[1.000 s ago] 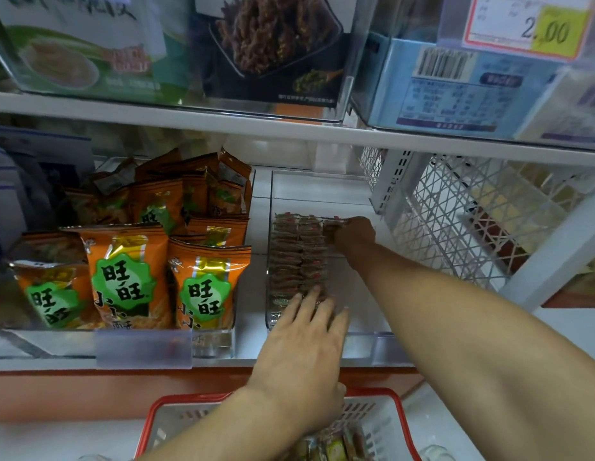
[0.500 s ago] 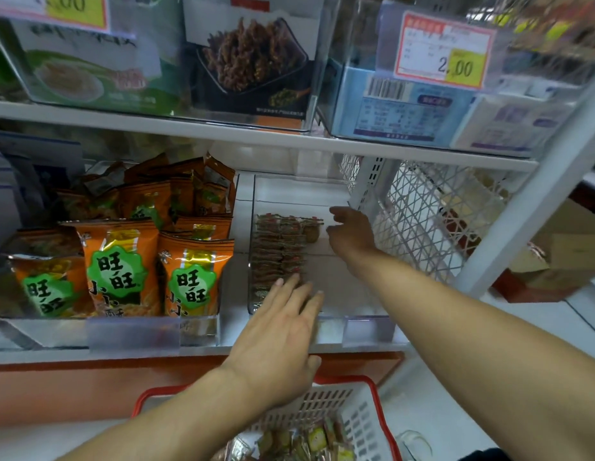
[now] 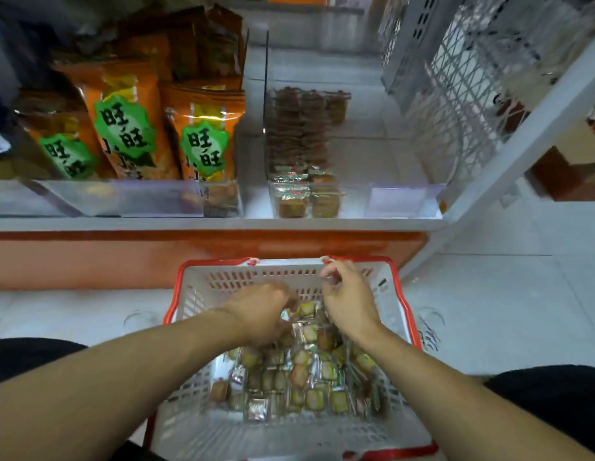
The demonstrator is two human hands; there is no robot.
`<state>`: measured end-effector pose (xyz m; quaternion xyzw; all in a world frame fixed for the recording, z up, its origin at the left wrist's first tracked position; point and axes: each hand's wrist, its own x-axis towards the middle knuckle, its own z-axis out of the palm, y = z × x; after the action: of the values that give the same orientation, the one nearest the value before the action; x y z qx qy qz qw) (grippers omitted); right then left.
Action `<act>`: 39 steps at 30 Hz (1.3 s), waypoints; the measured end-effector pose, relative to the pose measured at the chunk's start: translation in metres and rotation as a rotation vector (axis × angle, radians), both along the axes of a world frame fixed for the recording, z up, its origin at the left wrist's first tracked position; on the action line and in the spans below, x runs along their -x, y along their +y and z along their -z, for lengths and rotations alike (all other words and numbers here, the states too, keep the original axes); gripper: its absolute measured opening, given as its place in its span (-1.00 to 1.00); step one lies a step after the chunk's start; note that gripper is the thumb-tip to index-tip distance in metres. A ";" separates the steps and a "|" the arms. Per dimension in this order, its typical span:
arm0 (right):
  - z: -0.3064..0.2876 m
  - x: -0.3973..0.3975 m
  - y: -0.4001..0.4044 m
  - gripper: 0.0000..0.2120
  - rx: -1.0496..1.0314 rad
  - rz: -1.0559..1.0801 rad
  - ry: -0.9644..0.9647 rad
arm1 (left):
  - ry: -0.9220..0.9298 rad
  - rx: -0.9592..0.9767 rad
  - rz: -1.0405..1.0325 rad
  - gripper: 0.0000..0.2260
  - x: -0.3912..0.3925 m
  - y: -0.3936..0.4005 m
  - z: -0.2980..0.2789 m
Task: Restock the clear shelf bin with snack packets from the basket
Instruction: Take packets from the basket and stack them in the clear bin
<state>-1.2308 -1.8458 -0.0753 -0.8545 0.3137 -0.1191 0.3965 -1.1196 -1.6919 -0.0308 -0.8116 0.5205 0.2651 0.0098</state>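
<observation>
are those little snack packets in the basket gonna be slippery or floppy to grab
Probably slippery: the snack packets have shiny foil-like wrappers. Likely light and slightly crinkly, being small flat squares. Loosely heaped in the basket, they would probably shift when pushed.

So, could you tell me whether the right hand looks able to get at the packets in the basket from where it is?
Probably yes. The right hand hovers over the open-topped basket, with loose packets heaped just beneath it and nothing covering them.

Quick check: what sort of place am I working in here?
Most likely a small shop aisle: a white shelf with orange snack bags, a clear bin of packets, and a red-rimmed basket on the floor.
</observation>
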 end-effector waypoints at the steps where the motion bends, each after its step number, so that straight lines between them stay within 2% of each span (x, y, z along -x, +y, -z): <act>1: 0.026 0.012 -0.004 -0.75 0.012 -0.121 0.316 | 0.030 -0.099 -0.004 -0.66 -0.001 0.007 0.017; 3: 0.066 0.036 -0.009 -0.46 0.109 -0.269 0.850 | 0.070 -0.250 -0.006 -0.58 -0.004 0.022 0.050; 4: 0.079 0.046 -0.009 -0.35 0.187 -0.320 1.013 | 0.093 -0.311 -0.007 -0.57 -0.005 0.028 0.064; 6: 0.097 0.056 -0.001 -0.28 0.354 -0.437 1.157 | 0.142 -0.378 -0.027 -0.62 -0.004 0.032 0.086; 9: 0.110 0.060 0.014 -0.20 0.519 -0.555 1.252 | 0.185 -0.378 -0.088 -0.65 0.007 0.021 0.113; 12: 0.115 0.063 0.017 -0.22 0.533 -0.551 1.230 | 0.193 -0.322 -0.127 -0.63 0.024 0.003 0.144; 16: 0.121 0.071 0.019 -0.28 0.477 -0.550 1.104 | 0.226 -0.309 -0.029 -0.40 0.057 -0.010 0.184; 21: 0.137 0.082 0.032 -0.40 0.497 -0.658 1.030 | 0.213 -0.349 -0.035 -0.54 0.079 -0.012 0.206; 25: 0.138 0.082 0.031 -0.52 0.596 -0.703 1.079 | 0.297 -0.402 -0.062 -0.46 0.084 -0.007 0.209; 27: 0.140 0.078 0.026 -0.58 0.528 -0.689 1.158 | 0.340 -0.401 -0.078 -0.42 0.088 -0.007 0.210; 32: 0.144 0.072 0.022 -0.50 0.476 -0.745 1.248 | 0.377 -0.360 -0.184 -0.50 0.093 -0.007 0.205; 36: 0.134 0.066 0.016 -0.59 0.470 -0.782 1.206 | 0.441 -0.340 -0.285 -0.68 0.075 -0.008 0.189; 39: 0.108 0.053 0.015 -0.55 0.491 -0.746 1.156 | 0.532 -0.301 -0.456 -0.72 0.055 -0.006 0.172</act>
<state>-1.2837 -1.8308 -0.1832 -0.8953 0.1253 0.4270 -0.0213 -1.1744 -1.6976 -0.2025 -0.7988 0.2661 0.5355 -0.0657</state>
